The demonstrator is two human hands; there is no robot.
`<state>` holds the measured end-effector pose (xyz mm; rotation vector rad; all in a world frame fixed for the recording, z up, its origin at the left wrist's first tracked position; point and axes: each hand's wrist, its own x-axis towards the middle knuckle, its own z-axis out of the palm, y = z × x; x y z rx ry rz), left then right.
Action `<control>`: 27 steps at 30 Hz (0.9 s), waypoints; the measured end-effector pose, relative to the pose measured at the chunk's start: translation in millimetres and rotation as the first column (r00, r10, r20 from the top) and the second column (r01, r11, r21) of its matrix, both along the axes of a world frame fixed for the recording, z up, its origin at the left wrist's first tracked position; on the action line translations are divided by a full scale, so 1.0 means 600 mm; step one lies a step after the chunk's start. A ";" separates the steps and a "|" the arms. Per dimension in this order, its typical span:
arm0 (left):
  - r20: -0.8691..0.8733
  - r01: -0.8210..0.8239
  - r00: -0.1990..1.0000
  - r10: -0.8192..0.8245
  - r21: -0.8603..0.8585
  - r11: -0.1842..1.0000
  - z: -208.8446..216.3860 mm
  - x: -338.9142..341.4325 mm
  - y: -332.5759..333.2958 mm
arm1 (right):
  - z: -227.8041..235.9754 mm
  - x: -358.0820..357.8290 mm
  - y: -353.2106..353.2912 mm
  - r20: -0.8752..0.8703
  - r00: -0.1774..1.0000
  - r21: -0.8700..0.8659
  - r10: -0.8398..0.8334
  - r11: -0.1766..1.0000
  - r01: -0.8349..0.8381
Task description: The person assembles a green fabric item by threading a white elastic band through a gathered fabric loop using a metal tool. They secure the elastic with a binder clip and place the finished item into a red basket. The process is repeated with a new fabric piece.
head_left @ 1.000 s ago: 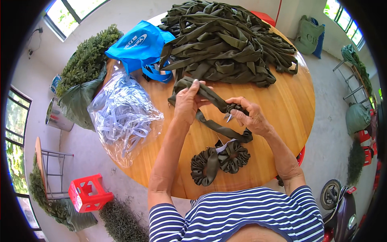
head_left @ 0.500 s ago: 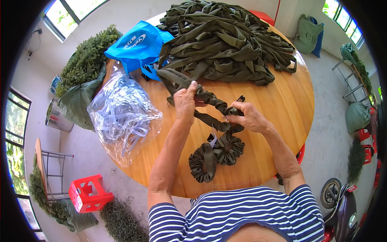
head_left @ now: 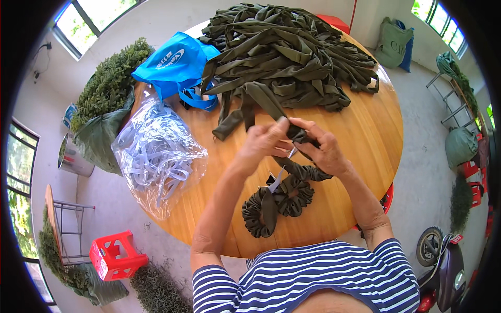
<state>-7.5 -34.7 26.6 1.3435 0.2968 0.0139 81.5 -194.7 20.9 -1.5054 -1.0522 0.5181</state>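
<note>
My left hand (head_left: 265, 141) and my right hand (head_left: 324, 148) are close together over the middle of the table. Both are closed on a dark green fabric tube (head_left: 266, 100), whose flat end stretches back toward the large heap. A bit of white elastic (head_left: 292, 152) shows between my fingers. Gathered cloth (head_left: 305, 171) hangs below my right hand. Nearer to me lie two finished-looking gathered scrunchies, one on the left (head_left: 260, 213) and one on the right (head_left: 295, 196), with a pale elastic end (head_left: 275, 182) sticking up beside them.
A big heap of green fabric strips (head_left: 292, 57) covers the table's far side. A blue bag (head_left: 175, 65) and a clear plastic bag of white elastic bands (head_left: 159, 156) lie at the left. Red stool (head_left: 116, 255), greenery (head_left: 112, 83) and a motorbike (head_left: 449, 271) stand around the round table (head_left: 365, 135).
My left hand has moved right to meet my right hand. The gathered length that stretched between them is now bunched at my fingers, and a loose flat end lies toward the heap.
</note>
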 end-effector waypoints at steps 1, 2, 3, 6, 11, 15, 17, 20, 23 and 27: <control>0.058 -0.015 0.998 0.023 -0.142 0.990 0.004 -0.001 0.014 | 0.005 0.003 -0.004 -0.019 1.000 -0.024 0.014 1.000 -0.014; 0.112 -0.020 0.992 0.053 -0.281 0.959 0.007 0.000 0.029 | 0.008 0.006 -0.009 -0.038 0.999 -0.048 0.027 0.998 -0.029; 0.160 -0.023 0.982 0.097 -0.414 0.910 0.010 -0.002 0.043 | 0.013 0.009 -0.009 -0.059 0.997 -0.071 0.047 0.996 -0.051; 0.285 -0.125 0.909 0.303 -0.508 0.852 0.026 -0.018 0.081 | 0.023 0.007 -0.014 0.021 0.994 -0.104 0.103 0.989 -0.101; 0.263 -0.204 0.912 0.314 -0.373 0.905 0.008 -0.015 0.077 | 0.020 0.002 -0.007 0.035 0.985 -0.147 0.171 0.976 -0.164; 0.248 -0.178 0.921 0.299 -0.415 0.892 -0.015 0.000 0.046 | 0.016 0.003 -0.008 0.056 0.992 -0.171 0.113 0.980 -0.102; 0.236 -0.141 0.936 0.260 -0.426 0.894 -0.027 0.007 0.021 | 0.003 0.009 -0.008 0.012 0.994 -0.194 0.107 0.976 -0.103; 0.134 -0.137 0.974 0.184 -0.303 0.943 -0.042 0.013 -0.007 | -0.012 0.019 -0.006 -0.123 0.987 -0.095 0.102 0.989 -0.114; 0.147 -0.059 0.983 0.106 -0.294 0.954 -0.045 0.012 -0.003 | 0.004 0.015 -0.007 -0.130 0.991 -0.219 0.027 0.974 -0.055; 0.085 0.022 0.996 -0.002 -0.236 0.971 -0.033 0.004 -0.006 | -0.004 0.010 -0.001 0.022 0.997 -0.056 0.069 0.996 -0.067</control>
